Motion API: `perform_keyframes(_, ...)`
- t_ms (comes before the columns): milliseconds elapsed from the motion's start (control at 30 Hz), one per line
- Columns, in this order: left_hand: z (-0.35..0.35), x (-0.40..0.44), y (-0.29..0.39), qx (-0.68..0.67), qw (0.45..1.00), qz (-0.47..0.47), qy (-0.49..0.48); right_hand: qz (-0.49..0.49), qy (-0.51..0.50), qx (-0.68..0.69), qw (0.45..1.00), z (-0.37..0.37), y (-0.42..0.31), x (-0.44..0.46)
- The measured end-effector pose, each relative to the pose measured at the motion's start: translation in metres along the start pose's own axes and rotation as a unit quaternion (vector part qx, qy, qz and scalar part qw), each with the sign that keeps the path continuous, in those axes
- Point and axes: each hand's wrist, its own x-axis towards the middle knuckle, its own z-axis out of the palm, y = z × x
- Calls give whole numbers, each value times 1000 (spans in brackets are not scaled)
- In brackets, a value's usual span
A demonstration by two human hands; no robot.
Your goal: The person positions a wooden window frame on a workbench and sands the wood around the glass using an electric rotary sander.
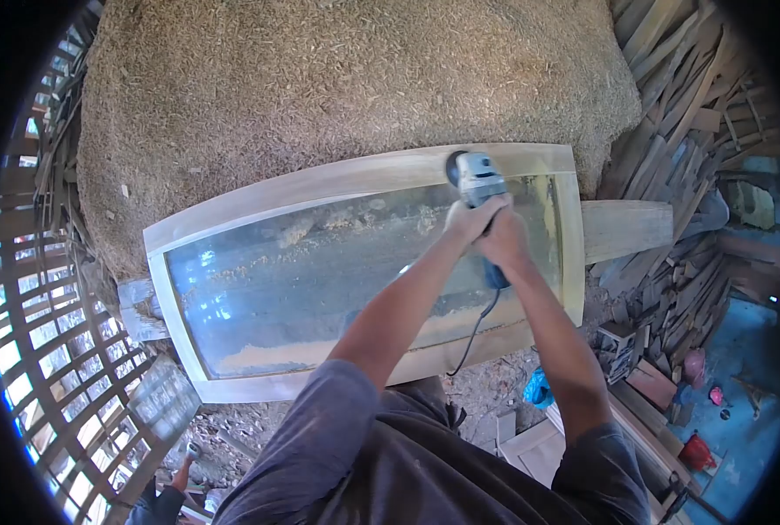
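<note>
An angle grinder (480, 178) with a round dark disc is at the far rail of a wooden-framed glass panel (355, 177), near its right corner. My left hand (470, 220) is wrapped round the grinder close to its head. Just behind it, my right hand (504, 238) grips the body. The fingers of both are partly hidden. From the grinder's rear a dark cord (476, 331) curves down over the panel's near rail. Dust lies in patches on the glass, which reflects light at the left.
A large heap of wood shavings (355, 79) rises behind the panel. A plank (628, 229) sticks out beneath its right end. Scrap wood (670, 175) is piled at the right; a lattice wall (49, 324) stands at the left. Another person's arm (180, 477) shows at lower left.
</note>
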Motion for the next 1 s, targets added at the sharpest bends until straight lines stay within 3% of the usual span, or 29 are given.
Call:
perform_keyframes(200,-145,-47,-33,-120,986,32,109,-104,-110,19,988,76,-117,-24)
perform_keyframes(367,-217,-87,-7,-255,956,60,129,-161,-181,-11,970,107,-193,-29)
perform_keyframes(433,-216,-78,-2,-259,956,54,129,-181,-104,6,978,105,-196,-23)
perform_keyframes(567,-148,-47,6,-151,978,14,141,-142,-114,1,983,61,-137,0)
perform_keyframes(667,-87,-13,11,-142,987,-5,73,-98,-138,-34,985,24,-89,18)
perform_keyframes(733,-52,7,13,-153,987,18,52,-66,-75,-22,995,11,-62,29)
perform_keyframes(1000,8,27,40,-82,996,-17,37,-37,-56,-19,998,-15,-3,58)
